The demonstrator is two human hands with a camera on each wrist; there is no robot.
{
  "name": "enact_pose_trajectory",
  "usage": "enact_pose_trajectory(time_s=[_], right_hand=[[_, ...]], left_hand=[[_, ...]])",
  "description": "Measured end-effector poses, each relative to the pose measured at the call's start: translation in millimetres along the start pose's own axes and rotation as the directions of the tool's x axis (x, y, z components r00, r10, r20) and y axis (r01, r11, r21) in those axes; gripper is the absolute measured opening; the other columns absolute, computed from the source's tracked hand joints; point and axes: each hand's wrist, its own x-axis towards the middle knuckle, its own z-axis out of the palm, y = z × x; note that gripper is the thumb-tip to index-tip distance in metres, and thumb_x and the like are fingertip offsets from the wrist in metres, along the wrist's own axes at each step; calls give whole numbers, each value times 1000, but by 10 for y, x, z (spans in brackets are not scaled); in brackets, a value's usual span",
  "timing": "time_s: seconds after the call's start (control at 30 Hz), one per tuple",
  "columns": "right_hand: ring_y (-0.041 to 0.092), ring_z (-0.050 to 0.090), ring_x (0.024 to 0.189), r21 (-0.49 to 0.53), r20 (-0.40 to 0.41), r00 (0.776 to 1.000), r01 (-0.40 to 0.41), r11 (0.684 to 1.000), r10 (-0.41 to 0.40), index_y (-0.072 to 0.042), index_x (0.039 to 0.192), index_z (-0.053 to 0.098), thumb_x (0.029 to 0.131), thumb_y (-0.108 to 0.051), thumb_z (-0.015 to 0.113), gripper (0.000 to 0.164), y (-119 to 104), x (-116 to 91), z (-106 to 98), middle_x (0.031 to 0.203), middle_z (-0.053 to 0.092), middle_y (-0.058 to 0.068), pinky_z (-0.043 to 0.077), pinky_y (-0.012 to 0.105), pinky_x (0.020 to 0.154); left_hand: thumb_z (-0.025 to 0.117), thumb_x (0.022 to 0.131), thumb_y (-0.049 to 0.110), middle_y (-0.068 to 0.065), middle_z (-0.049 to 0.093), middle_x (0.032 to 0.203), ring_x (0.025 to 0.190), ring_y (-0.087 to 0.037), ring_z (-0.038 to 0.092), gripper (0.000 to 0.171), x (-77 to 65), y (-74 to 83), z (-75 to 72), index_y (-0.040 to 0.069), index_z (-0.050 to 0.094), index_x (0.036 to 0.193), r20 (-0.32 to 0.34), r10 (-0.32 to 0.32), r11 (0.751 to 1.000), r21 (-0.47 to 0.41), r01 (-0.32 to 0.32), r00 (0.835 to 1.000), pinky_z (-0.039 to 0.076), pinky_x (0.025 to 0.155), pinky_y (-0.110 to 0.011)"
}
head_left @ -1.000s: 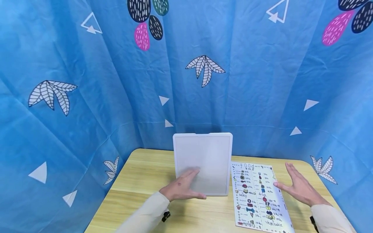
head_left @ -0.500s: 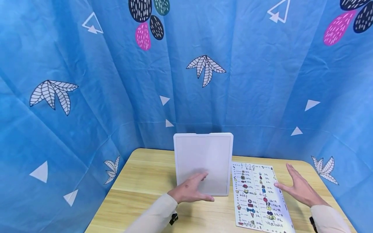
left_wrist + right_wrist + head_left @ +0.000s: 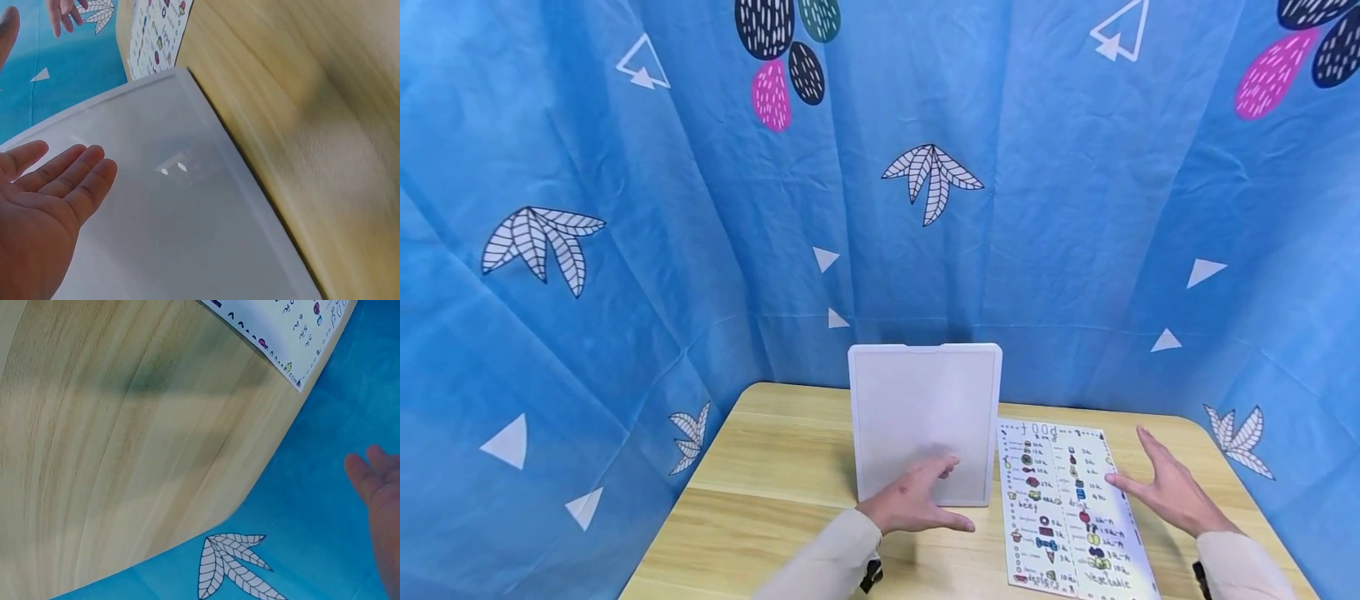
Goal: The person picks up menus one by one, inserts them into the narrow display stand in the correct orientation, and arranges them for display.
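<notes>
- left hand [image 3: 917, 504] is flat, fingers [image 3: 75, 178] straight and relaxed, hovering right in front of the white board [image 3: 925, 417] standing on the tabletop [image 3: 775, 467]
- right hand [image 3: 1172, 492] open too, holding nothing, just past the food sheet [image 3: 1067, 508]
- nothing's gripped yet, so it all looks barely begun

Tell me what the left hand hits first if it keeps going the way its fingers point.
Most likely the white board: the left hand points up and forward at its lower face, seemingly just short of it, though depth is hard to judge.
</notes>
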Motion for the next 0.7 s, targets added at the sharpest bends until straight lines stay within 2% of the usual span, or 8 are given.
enact_pose_trajectory(time_s=[0.2, 0.37, 0.57, 0.7], right_hand=[[67, 20, 130, 12, 10, 1000, -11, 1000, 11, 12, 153, -1, 90, -48, 71, 113, 47, -22, 44, 149, 14, 46, 22, 78, 98], [68, 32, 122, -6, 21, 999, -35, 999, 36, 14, 152, -2, 92, -48, 70, 112, 118, -42, 115, 142, 22, 50, 33, 77, 93], [69, 42, 115, 9, 48, 996, -73, 997, 73, 14, 151, -4, 93, -49, 68, 112, 160, -42, 190, 140, 24, 51, 41, 73, 87], [66, 40, 120, 20, 57, 995, -87, 996, 86, 13, 152, -4, 93, -50, 68, 112, 157, -23, 229, 140, 25, 51, 40, 73, 90]], left_hand=[[84, 73, 55, -4, 52, 145, 128, -14, 52, 98, 47, 18, 139, 13, 42, 151, -4, 31, 999, -25, -31, 1000, 47, 102, -35], [87, 71, 52, -1, 52, 146, 125, -14, 54, 97, 90, 25, 269, 13, 44, 149, -15, 42, 997, -59, -42, 999, 49, 99, -34], [88, 69, 50, -2, 51, 146, 122, -14, 56, 99, 128, 14, 427, 11, 43, 149, -55, 70, 993, -92, -75, 996, 50, 97, -31], [89, 69, 48, -5, 49, 148, 121, -16, 58, 101, 163, 3, 511, 12, 41, 149, -89, 87, 989, -113, -97, 992, 51, 95, -31]])
